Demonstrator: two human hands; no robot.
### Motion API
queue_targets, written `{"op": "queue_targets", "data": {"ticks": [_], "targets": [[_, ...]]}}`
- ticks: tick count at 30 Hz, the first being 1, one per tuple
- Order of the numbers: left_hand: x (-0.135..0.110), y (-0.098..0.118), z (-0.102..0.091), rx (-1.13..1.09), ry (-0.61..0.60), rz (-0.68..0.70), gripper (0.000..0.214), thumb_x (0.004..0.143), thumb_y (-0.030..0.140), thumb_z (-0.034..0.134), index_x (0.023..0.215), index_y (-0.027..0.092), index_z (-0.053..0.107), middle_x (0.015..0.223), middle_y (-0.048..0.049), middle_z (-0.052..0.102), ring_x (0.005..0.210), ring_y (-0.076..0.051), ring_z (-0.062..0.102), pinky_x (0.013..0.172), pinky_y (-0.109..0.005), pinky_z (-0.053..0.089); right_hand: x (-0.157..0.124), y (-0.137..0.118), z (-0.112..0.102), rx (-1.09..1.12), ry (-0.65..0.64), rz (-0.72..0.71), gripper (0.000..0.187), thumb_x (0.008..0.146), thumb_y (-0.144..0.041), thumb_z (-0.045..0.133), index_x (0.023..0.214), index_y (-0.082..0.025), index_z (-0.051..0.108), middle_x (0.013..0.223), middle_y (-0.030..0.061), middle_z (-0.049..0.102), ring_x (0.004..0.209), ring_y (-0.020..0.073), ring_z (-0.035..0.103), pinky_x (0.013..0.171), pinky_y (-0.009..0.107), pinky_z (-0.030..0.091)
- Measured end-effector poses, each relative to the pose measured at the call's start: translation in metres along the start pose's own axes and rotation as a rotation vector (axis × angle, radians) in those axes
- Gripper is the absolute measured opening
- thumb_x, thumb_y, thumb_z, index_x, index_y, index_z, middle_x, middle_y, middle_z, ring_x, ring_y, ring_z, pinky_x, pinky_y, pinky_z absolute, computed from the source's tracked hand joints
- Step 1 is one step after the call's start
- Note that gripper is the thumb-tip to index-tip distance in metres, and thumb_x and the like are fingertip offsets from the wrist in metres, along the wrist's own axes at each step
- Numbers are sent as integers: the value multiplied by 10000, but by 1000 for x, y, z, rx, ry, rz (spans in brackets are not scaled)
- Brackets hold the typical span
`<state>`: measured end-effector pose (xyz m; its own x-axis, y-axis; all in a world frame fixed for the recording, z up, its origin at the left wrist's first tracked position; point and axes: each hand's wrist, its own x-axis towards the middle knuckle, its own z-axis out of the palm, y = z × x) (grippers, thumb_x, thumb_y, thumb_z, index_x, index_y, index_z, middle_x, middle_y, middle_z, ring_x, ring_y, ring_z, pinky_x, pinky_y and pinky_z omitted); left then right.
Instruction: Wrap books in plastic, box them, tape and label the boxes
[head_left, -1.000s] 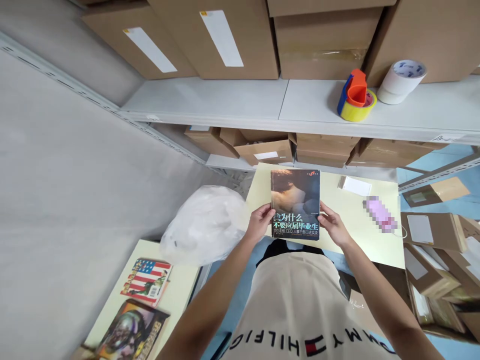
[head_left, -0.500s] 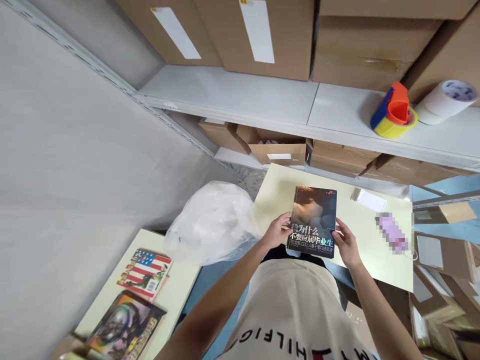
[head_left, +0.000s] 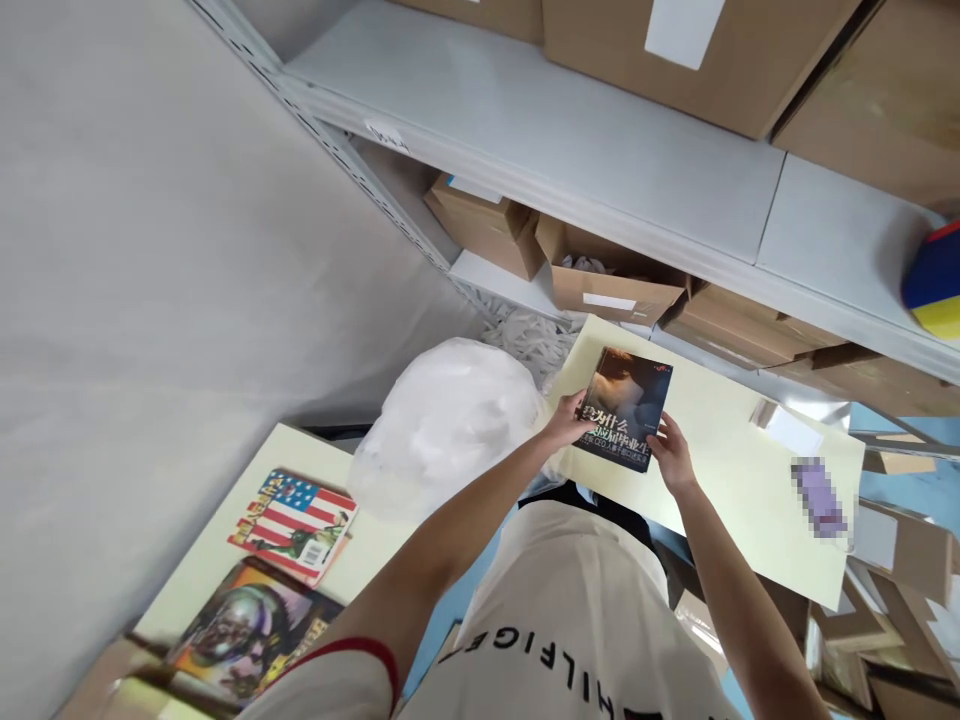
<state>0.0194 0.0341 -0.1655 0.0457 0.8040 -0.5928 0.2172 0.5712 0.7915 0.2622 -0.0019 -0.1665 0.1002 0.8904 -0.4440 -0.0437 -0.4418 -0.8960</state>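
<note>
I hold a dark-covered book (head_left: 626, 405) with white Chinese title text in both hands, just above the near edge of a pale yellow table (head_left: 720, 480). My left hand (head_left: 566, 422) is closed on the book's left edge. Gripping the lower right corner is my right hand (head_left: 670, 462). The book tilts slightly to the right.
A white plastic bag (head_left: 450, 425) bulges left of the table. A second yellow surface (head_left: 225, 540) at lower left carries a flag-cover book (head_left: 294, 523) and a colourful book (head_left: 247, 640). Shelves (head_left: 570, 140) with cardboard boxes (head_left: 607, 285) stand ahead; a small packet (head_left: 785, 428) lies on the table.
The view has swung left and down, so the shelf and tape rolls slid to the right edge. The book stays in both hands, now a bit farther from me and more tilted.
</note>
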Motion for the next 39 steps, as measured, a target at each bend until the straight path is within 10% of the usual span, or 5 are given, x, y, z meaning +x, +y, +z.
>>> {"op": "queue_targets", "data": {"ticks": [10, 18, 24, 39], "targets": [[49, -28, -2, 126, 13, -22, 863, 625, 187, 764, 1439, 145, 481, 1427, -158, 466, 1349, -342, 448, 1140, -419, 358, 52, 47, 35, -238, 147, 88, 793, 605, -398, 675, 1357, -194, 528, 1080, 116, 678, 827, 224, 650, 721, 397, 547], [47, -50, -13, 298, 23, 135, 782, 683, 223, 702, 1423, 149, 458, 1449, -172, 463, 1408, -347, 391, 1191, -469, 289, 41, 72, 43, -424, 217, 85, 919, 637, -384, 728, 1488, -248, 407, 1431, 158, 483, 1205, 316, 552, 902, 463, 546], [32, -63, -14, 356, 14, 142, 729, 691, 230, 686, 1385, 125, 490, 1367, -189, 525, 1341, -352, 469, 1161, -488, 344, 24, 88, 44, -433, 211, 109, 774, 717, -397, 674, 1444, -238, 462, 1267, 142, 578, 970, 258, 645, 829, 471, 587], [64, -36, -33, 380, 30, 170, 687, 703, 186, 661, 1378, 183, 530, 1382, -121, 567, 1328, -302, 497, 1175, -431, 344, 58, 65, 69, -513, 203, 111, 702, 642, -162, 620, 1339, -220, 564, 1174, 119, 568, 857, 232, 663, 797, 412, 615]]}}
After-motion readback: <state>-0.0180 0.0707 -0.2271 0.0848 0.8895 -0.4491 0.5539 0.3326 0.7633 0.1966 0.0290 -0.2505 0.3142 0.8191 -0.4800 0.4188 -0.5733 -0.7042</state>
